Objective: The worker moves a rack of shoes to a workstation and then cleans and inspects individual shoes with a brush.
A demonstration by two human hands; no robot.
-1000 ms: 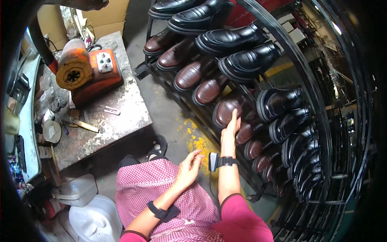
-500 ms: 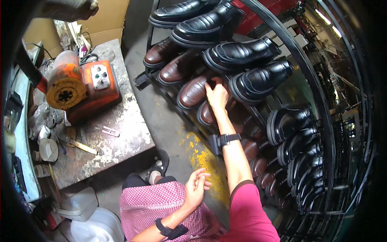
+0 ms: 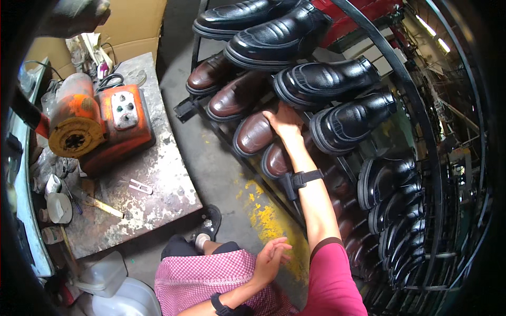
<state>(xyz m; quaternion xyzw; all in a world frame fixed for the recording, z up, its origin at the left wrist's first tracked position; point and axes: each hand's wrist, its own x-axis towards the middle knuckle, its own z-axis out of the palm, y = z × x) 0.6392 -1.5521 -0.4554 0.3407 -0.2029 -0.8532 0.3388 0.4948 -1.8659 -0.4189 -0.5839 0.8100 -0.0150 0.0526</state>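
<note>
My right hand (image 3: 285, 122) reaches out to a slanted metal shoe rack (image 3: 417, 110) and lies on a brown leather shoe (image 3: 253, 134), fingers curled over its rear upper. A black strap with a small device circles that forearm. Another brown shoe (image 3: 275, 159) lies just below the wrist, and black shoes (image 3: 327, 81) sit on the row to the right. My left hand (image 3: 271, 258) hovers open over my lap, above a pink checked apron (image 3: 205, 279), holding nothing. It also wears a dark wristband.
A worn metal workbench (image 3: 158, 184) stands to the left with an orange machine (image 3: 100, 124), a small clip and hand tools. White plastic jugs (image 3: 113, 289) sit on the floor by my knee. Yellow powder (image 3: 266, 216) stains the concrete floor. A cardboard box (image 3: 134, 23) stands behind.
My right arm has stretched further up the rack, from a lower brown shoe to a higher one. My left hand dropped a little toward my lap. The view shifted closer to the rack.
</note>
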